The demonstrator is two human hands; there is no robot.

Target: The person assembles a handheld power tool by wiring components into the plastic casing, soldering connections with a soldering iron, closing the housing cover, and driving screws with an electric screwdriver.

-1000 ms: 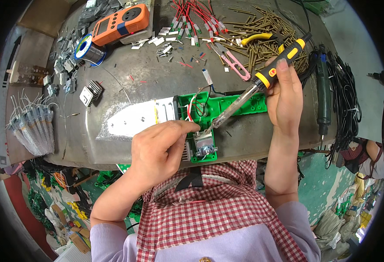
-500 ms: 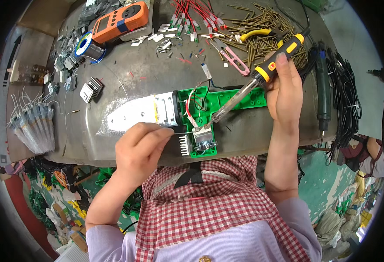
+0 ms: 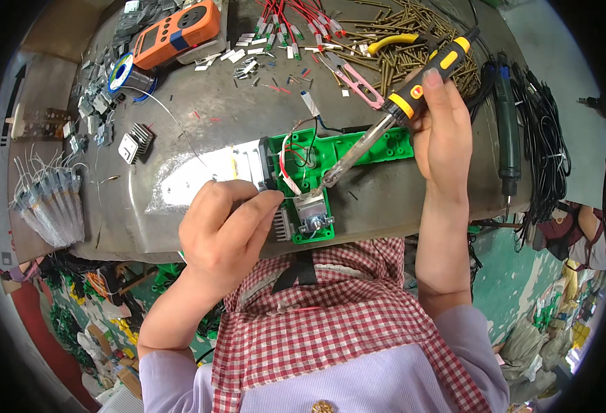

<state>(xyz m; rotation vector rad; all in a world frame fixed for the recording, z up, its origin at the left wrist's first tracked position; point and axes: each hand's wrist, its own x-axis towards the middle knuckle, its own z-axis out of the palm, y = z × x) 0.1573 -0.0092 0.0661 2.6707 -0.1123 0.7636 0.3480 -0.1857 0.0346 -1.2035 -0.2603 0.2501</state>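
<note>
My right hand [image 3: 446, 134] is closed round the black and yellow handle of a soldering iron [image 3: 407, 101], which slants down to the left. Its tip is at the wires and a small metal part [image 3: 312, 210] inside an open green plastic housing [image 3: 361, 153]. Pinched in the fingers of my left hand [image 3: 221, 224] is solder wire [image 3: 177, 124], fed from a spool [image 3: 132, 76]; its end reaches toward the iron's tip. Whether the two touch is too small to tell. A shiny flat metal plate [image 3: 186, 180] extends left from the housing, partly behind my left hand.
An orange meter [image 3: 176, 34] stands at the back left near grey metal parts. Red wires [image 3: 282, 17], brass-coloured screws [image 3: 402, 65] and pink-handled tweezers [image 3: 358, 82] lie at the back. A dark electric screwdriver [image 3: 506, 131] and coiled black cables [image 3: 545, 148] are at the right.
My left hand and the solder wire have moved slightly right relative to the housing, closer to the iron's tip. The whole bench appears shifted slightly left. Both hands keep their grips.
</note>
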